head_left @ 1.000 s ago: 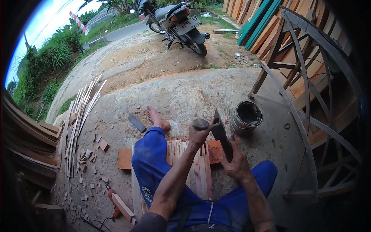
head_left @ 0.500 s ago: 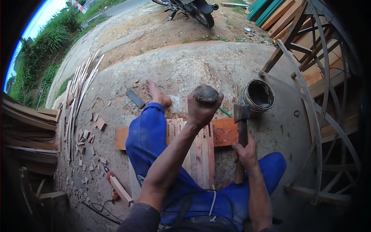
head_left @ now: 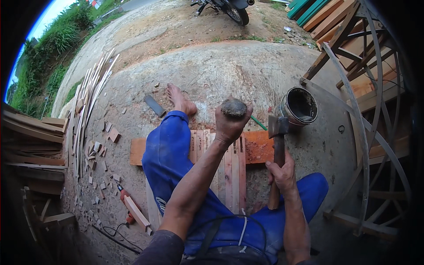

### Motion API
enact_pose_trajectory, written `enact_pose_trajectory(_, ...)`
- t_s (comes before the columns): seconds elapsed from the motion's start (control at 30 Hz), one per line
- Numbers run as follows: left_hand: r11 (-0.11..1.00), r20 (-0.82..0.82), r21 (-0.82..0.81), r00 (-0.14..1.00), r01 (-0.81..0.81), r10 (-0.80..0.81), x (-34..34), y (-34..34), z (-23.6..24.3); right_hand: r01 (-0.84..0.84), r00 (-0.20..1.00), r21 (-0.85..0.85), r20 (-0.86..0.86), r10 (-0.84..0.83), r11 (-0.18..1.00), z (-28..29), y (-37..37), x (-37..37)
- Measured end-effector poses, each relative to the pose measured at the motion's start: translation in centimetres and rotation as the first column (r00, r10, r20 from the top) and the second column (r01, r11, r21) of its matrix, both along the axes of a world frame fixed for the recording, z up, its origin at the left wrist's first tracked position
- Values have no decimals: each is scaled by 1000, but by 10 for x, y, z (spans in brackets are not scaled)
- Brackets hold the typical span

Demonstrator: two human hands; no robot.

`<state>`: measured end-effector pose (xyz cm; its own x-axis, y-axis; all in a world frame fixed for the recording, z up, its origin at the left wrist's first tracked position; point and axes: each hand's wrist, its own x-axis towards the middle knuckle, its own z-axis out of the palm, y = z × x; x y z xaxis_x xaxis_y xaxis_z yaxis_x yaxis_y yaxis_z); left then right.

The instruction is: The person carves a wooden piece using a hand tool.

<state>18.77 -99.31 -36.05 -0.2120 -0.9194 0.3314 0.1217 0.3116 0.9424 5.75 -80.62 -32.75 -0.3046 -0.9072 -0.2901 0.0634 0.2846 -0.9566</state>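
My left hand (head_left: 228,128) is raised over the planks between my legs, its fingers closed around a wooden piece with a round, rough, frayed top (head_left: 234,107). The lower part of that piece is hidden by the hand. On the right, my right hand (head_left: 283,171) grips the dark wooden handle of a hammer (head_left: 278,126). Its blocky metal head points away from me, close to the bucket in the view. Several narrow wooden strips (head_left: 228,176) lie side by side below my left hand, their far ends across an orange-brown board (head_left: 259,148). Small slots mark some strips.
An open bucket (head_left: 287,110) stands at the right, near a curved metal frame (head_left: 360,115). A corded drill (head_left: 128,198), wood offcuts (head_left: 114,135) and long thin slats (head_left: 90,95) lie on the left. A dark flat block (head_left: 154,106) rests by my foot. A motorcycle (head_left: 234,9) is parked far off.
The view has shifted slightly, so the ground and bucket appear a little higher. Both hands keep their holds and have barely moved.
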Motion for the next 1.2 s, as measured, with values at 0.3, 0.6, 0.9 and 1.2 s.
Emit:
enact_pose_trajectory(0.3,1000,29,-7,999,14,-14,-1,-3,-4,-9,1000,1,12,9,1000,-2,0,-1)
enact_pose_trajectory(0.6,980,89,-177,991,-86,103,-4,3,-5,-14,1000,27,23,14,1000,0,-3,3)
enact_pose_trajectory(0.9,989,63,-133,995,-70,79,-2,9,0,-38,998,-20,-51,37,999,1,-1,4)
enact_pose_trajectory(1.2,981,46,-167,993,-96,105,-2,11,-13,-310,664,-226,-747,40,923,71,-24,-3)
